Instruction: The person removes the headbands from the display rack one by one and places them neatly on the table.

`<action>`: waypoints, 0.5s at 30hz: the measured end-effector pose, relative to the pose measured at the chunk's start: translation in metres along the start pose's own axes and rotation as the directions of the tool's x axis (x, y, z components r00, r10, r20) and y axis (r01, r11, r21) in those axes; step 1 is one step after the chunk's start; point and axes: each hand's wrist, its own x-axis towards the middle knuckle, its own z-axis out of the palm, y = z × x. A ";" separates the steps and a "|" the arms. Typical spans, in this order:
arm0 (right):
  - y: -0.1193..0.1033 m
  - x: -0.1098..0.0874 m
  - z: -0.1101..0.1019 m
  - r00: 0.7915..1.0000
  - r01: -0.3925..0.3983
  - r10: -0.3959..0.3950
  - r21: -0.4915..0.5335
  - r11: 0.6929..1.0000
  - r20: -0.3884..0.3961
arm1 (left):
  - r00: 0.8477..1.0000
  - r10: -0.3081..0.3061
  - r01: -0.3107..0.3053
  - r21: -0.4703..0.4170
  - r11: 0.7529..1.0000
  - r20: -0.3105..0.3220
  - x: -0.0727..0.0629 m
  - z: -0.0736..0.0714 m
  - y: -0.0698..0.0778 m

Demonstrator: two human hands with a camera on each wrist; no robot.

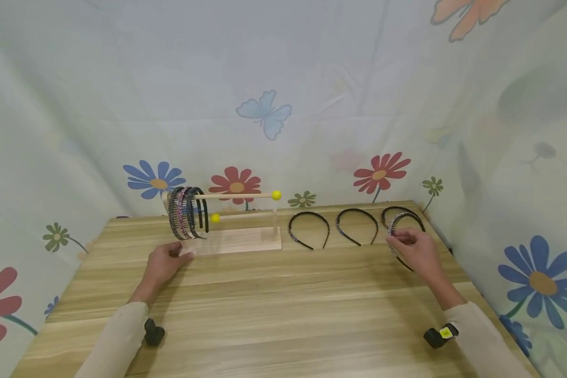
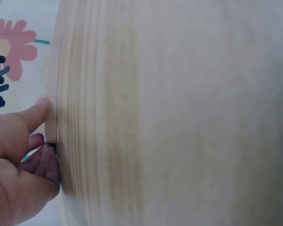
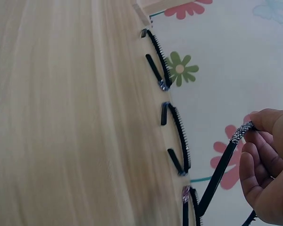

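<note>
My right hand [image 1: 418, 253] pinches a black toothed headband [image 3: 221, 167] with a silvery, sparkling section by one side, raised at the table's right end. Behind it, another black headband [image 1: 396, 208] lies on the table, partly overlapped. At the left, my left hand [image 1: 164, 263] grips the front left corner of a wooden stand's base [image 1: 241, 240], thumb on the wood in the left wrist view [image 2: 37, 113]. Several headbands [image 1: 176, 212], some sparkly and one pinkish, hang together at the left end of the stand's upper rod [image 1: 238, 196].
Two more black headbands, one [image 1: 308, 213] nearer the stand and one [image 1: 357, 210] further right, lie along the table's back edge. Yellow balls [image 1: 276, 195] cap the stand's rods. A flower-printed cloth [image 1: 312, 142] hangs behind the wooden table [image 1: 283, 315].
</note>
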 end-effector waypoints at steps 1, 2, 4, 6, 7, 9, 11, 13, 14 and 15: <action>0.003 0.000 -0.001 1.000 -0.002 0.002 -0.008 1.000 0.000 | 1.000 -0.001 0.001 0.001 1.000 0.000 0.000 0.000 0.000; 0.006 -0.001 -0.002 1.000 -0.006 0.006 -0.015 1.000 0.001 | 1.000 -0.004 0.004 0.003 1.000 0.001 0.000 0.000 0.000; 0.012 -0.001 -0.004 1.000 -0.001 0.000 -0.036 0.999 -0.005 | 1.000 -0.005 0.005 0.006 1.000 0.002 0.000 0.000 -0.001; 0.017 -0.001 -0.005 1.000 0.004 -0.004 -0.050 0.999 -0.012 | 1.000 -0.007 0.007 0.009 1.000 0.003 -0.001 0.000 -0.001; 0.019 -0.001 -0.006 1.000 0.005 -0.005 -0.052 0.999 -0.012 | 1.000 -0.007 0.007 0.010 1.000 0.001 -0.001 0.000 -0.001; 0.023 -0.001 -0.007 1.000 0.004 -0.005 -0.061 0.998 -0.013 | 1.000 -0.009 0.009 0.007 1.000 0.003 -0.001 0.000 -0.001; 0.026 -0.002 -0.007 1.000 0.002 -0.003 -0.078 0.997 -0.011 | 1.000 -0.010 0.010 0.007 1.000 0.003 -0.001 0.000 -0.001; 0.030 -0.003 -0.008 1.000 0.008 -0.009 -0.098 0.995 -0.012 | 1.000 -0.006 0.006 0.005 1.000 0.002 0.000 0.000 -0.001; 0.032 -0.004 -0.008 1.000 0.012 -0.014 -0.106 0.994 -0.011 | 1.000 -0.007 0.007 0.003 1.000 0.000 0.000 0.000 0.000; 0.034 -0.005 -0.008 1.000 0.016 -0.017 -0.111 0.994 -0.008 | 1.000 -0.004 0.004 0.004 1.000 -0.001 0.000 0.000 0.000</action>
